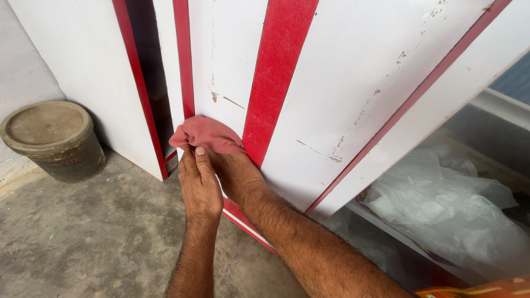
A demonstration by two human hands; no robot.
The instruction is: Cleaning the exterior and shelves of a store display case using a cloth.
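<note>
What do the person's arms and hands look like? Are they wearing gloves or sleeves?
No gloves and no sleeves: both forearms are bare and hairy as far as the view shows. The left hand and right hand are bare too, with short fingernails. No watch, ring or bracelet shows.

Soft, even daylight, sharp focus throughout, faint shadows, and straight lines splaying toward the edges.

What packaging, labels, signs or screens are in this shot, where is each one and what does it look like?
Clear plastic wrapping: right side, behind the cabinet's glass, crumpled, whitish and see-through.
Orange package edge: bottom right corner, mostly cut off, orange with yellow.
No signs, labels or screens show; the white and red panels that both hands wipe with a pink cloth are bare.
</note>
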